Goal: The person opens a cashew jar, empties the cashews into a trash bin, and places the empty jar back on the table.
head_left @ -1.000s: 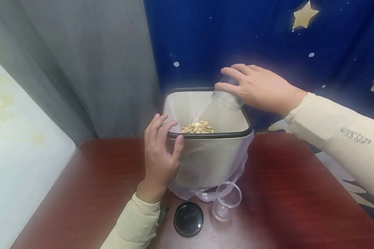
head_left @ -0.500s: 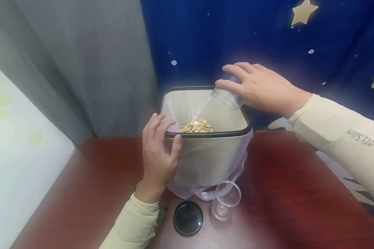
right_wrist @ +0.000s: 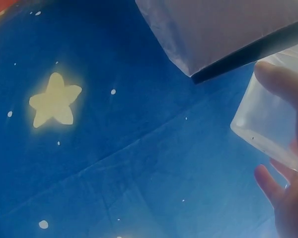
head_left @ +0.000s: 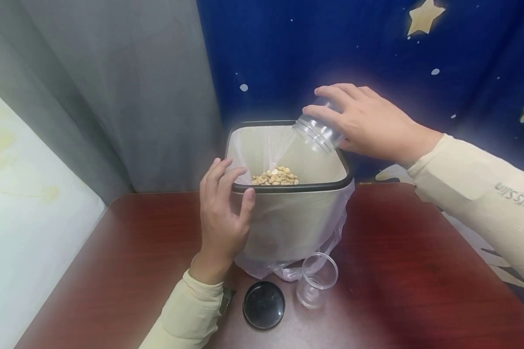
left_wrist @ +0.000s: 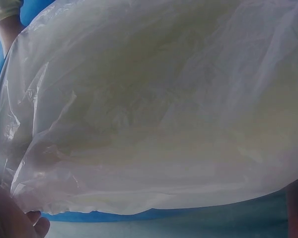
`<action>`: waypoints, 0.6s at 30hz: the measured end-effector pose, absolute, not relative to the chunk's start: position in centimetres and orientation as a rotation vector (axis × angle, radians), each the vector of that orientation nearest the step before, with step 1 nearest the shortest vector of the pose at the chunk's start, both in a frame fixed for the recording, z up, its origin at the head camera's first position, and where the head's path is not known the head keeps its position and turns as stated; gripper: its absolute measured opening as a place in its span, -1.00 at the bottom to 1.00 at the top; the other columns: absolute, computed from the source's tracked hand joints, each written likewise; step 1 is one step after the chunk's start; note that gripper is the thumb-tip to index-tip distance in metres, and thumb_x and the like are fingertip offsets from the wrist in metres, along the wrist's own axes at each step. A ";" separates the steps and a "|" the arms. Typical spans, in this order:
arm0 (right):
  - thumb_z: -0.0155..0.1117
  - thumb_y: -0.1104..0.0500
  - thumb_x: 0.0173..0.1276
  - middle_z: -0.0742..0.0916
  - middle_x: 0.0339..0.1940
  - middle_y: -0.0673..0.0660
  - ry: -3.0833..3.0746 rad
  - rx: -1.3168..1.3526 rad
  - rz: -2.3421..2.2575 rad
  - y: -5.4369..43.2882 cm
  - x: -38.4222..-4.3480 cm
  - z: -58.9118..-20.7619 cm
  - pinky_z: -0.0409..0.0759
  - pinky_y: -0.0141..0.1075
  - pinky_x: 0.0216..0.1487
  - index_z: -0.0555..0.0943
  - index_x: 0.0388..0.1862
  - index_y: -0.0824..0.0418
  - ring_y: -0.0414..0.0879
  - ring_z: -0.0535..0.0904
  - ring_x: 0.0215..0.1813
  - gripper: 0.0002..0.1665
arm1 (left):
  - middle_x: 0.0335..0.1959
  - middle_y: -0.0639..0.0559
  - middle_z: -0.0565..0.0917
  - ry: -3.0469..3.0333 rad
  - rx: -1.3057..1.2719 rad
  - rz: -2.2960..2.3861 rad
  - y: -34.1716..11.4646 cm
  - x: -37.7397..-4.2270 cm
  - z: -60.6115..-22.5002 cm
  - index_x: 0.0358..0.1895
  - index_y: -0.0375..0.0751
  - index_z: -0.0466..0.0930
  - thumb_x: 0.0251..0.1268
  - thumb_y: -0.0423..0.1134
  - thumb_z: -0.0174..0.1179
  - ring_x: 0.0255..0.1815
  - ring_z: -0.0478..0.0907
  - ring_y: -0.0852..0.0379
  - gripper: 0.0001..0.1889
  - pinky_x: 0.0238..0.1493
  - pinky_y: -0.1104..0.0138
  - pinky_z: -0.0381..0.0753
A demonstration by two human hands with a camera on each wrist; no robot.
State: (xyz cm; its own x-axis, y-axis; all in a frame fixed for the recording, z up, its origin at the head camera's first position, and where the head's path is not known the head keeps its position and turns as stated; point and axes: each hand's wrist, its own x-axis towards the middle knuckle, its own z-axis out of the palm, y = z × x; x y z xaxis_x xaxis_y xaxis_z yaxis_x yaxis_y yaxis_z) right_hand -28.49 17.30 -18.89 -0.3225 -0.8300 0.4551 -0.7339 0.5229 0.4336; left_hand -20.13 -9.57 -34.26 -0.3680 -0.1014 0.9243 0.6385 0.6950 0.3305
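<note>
My right hand [head_left: 371, 118] grips a clear plastic jar [head_left: 318, 132], tilted with its mouth down and to the left over the bin's back right rim. No contents show inside that jar, whose base appears in the right wrist view beside my thumb [right_wrist: 280, 82]. A cream bin [head_left: 288, 228] with a black rim and a thin plastic liner holds a heap of pale tan beans or nuts [head_left: 276, 176]. At its front left corner, my left hand [head_left: 222, 213] rests with loosely bent fingers. Bag-covered bin wall [left_wrist: 139, 109] fills the left wrist view.
A second clear jar [head_left: 316, 283] stands uncapped before the bin. Left of it lies a round black lid [head_left: 264, 305] on the reddish-brown table [head_left: 419, 271]. Blue star-printed cloth [head_left: 375, 43] and a grey curtain [head_left: 157, 97] hang behind.
The right hand has shifted slightly right and up, turning the jar so more of its mouth faces the front. The left hand keeps its place; the heap looks the same.
</note>
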 end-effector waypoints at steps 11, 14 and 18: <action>0.70 0.27 -0.19 0.50 0.29 0.37 -2.136 1.199 -0.049 17.0 -27.5 -19.5 0.45 0.27 0.22 0.41 0.39 0.14 0.33 0.39 0.34 0.08 | 0.30 -0.21 0.52 -1.793 -0.422 -0.829 -9.8 -20.2 -34.4 0.05 -0.23 0.60 0.37 -0.04 0.09 0.47 0.31 -0.20 -0.63 0.52 -0.01 0.18; 0.69 0.24 -0.16 0.51 0.29 0.35 -2.148 1.175 -0.011 17.1 -27.3 -19.7 0.44 0.23 0.27 0.41 0.40 0.14 0.30 0.40 0.34 0.06 | 0.31 -0.20 0.51 -1.804 -0.419 -0.826 -9.9 -20.3 -34.4 0.06 -0.23 0.59 0.38 -0.04 0.08 0.48 0.30 -0.19 -0.63 0.52 -0.01 0.18; 0.69 0.20 -0.15 0.51 0.31 0.34 -2.163 1.153 0.041 17.3 -27.2 -20.1 0.41 0.21 0.29 0.40 0.41 0.15 0.28 0.39 0.36 0.07 | 0.31 -0.20 0.51 -1.800 -0.417 -0.818 -9.9 -20.4 -34.6 0.06 -0.23 0.59 0.38 -0.04 0.08 0.48 0.31 -0.19 -0.62 0.52 -0.02 0.19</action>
State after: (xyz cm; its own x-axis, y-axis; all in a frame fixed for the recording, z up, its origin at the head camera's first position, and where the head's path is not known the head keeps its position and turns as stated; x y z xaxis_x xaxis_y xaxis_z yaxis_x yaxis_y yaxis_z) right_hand -27.19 17.34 -20.10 -0.3796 -0.7245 0.5754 -0.7456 0.6078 0.2733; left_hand -20.42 -9.92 -34.61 -0.3738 -0.1007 0.9220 0.6280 0.7041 0.3315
